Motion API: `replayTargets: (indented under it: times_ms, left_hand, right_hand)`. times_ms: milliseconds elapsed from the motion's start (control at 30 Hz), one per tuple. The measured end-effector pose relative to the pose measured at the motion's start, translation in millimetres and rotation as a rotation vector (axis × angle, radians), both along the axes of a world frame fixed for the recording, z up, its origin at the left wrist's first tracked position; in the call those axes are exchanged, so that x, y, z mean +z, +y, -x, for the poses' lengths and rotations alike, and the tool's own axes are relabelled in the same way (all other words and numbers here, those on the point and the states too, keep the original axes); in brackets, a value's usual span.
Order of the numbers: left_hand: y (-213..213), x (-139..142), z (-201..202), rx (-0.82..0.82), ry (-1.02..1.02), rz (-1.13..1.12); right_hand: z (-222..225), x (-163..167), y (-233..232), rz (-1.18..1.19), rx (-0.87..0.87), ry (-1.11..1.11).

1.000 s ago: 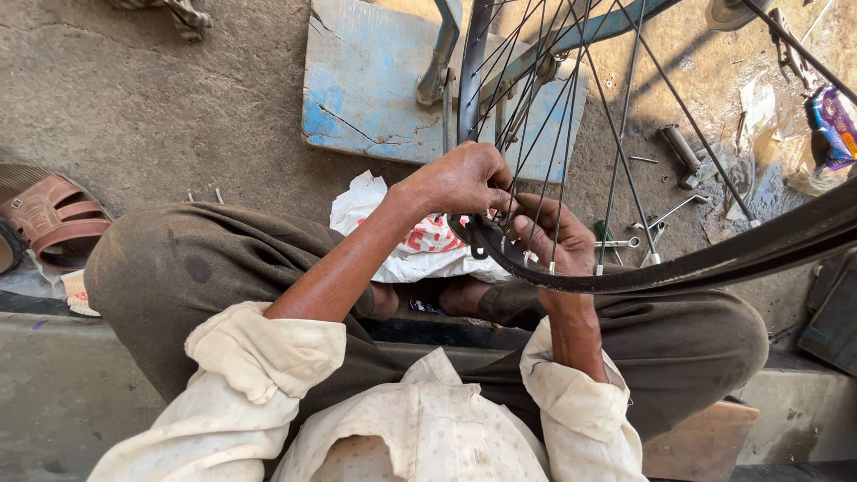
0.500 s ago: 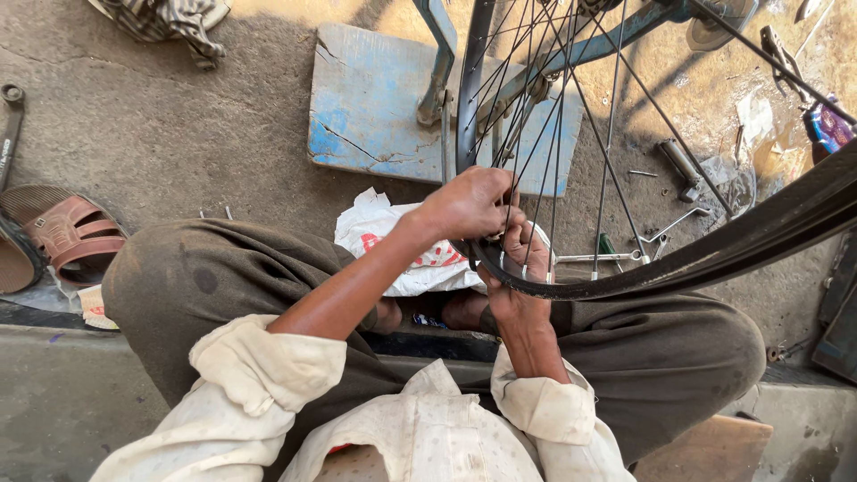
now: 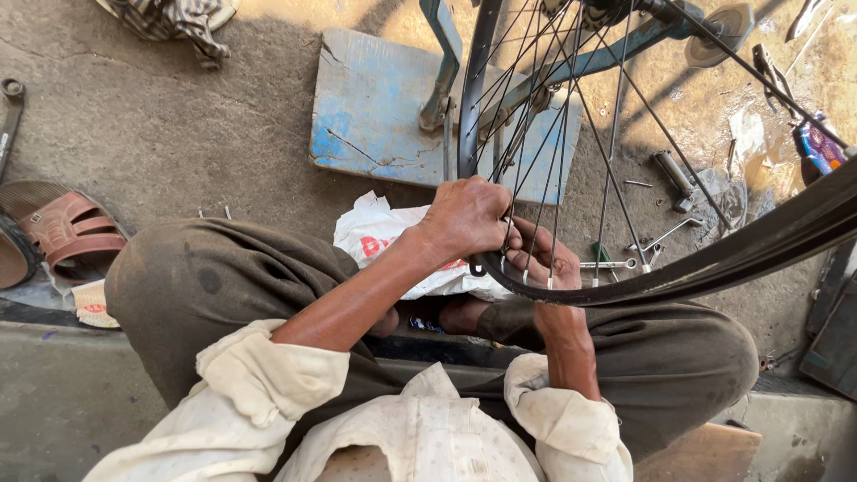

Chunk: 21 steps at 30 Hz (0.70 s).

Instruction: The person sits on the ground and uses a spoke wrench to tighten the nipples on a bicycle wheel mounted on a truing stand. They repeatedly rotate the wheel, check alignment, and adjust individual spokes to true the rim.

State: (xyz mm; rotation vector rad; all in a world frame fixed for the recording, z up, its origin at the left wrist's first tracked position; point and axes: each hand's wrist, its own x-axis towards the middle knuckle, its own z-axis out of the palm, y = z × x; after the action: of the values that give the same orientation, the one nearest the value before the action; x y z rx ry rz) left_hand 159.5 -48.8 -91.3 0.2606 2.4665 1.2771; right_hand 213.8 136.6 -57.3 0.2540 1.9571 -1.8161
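both hands (image 3: 509, 241) on wheel rim (image 3: 625, 287) (spoked)

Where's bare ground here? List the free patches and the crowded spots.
Free: concrete between sandal, cloth and blue board. Crowded: the ground right of the wheel, littered with tools; both hands fill the rim's lower arc.

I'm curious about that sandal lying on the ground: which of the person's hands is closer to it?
Left. The left hand grips the wheel rim on the side toward the brown sandal; the right hand is beyond it, farther away.
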Motion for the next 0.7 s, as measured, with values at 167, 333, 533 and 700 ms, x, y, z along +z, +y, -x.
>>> replayTargets:
  times_ms: [167, 333, 533, 700]
  left_hand:
    - [-0.2, -8.9, 9.1, 0.083, 0.101, -0.046]
    - [-19.7, -36.7, 30.0, 0.374, -0.194, -0.095]
    - [11.1, -67.6, 28.5, 0.25, -0.025, -0.496]
    - [19.9, -71.9, 30.8, 0.241, -0.137, -0.435]
  right_hand:
    - [14.1, -1.2, 4.0, 0.057, 0.084, -0.011]
    - [22.7, -6.0, -8.5, -0.127, 0.1, 0.095]
    - [11.0, -2.5, -20.6, -0.198, -0.097, 0.263]
    - [12.7, 3.0, -14.7, -0.124, -0.2, 0.225]
